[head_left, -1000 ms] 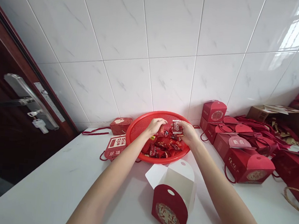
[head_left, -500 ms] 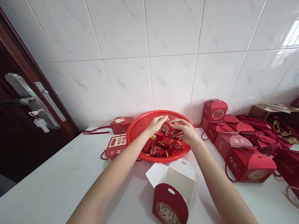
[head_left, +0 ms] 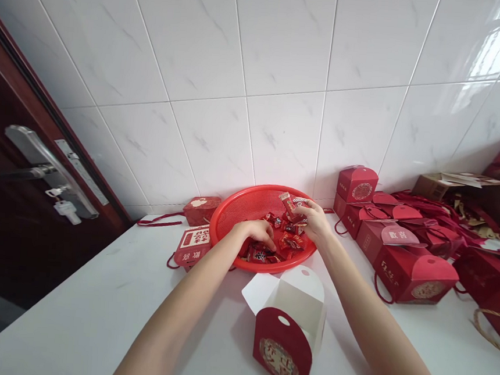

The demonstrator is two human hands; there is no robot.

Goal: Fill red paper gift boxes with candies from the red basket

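A round red plastic basket [head_left: 234, 209] stands against the wall with wrapped candies [head_left: 289, 242] in it. My left hand [head_left: 260, 233] reaches down among the candies, its fingers bent and their tips partly hidden; what they may hold cannot be made out. At the basket's right side, my right hand [head_left: 312, 217] grips red-wrapped candies [head_left: 291, 207] above the others. Between my forearms, in front of the basket, an open dark red box [head_left: 281, 353] shows its white inside, with its flaps raised.
Closed red boxes [head_left: 417, 278] with cord handles line the right side, near a brown carton [head_left: 429, 187]. Left of the basket lie two more red boxes [head_left: 193, 245] and a ribbon. A dark door with a metal handle [head_left: 36, 172] is at the far left.
My left hand has moved down from beside my right hand into the candies. My right hand stays near the basket's right side, still with wrapped candies in its fingers.
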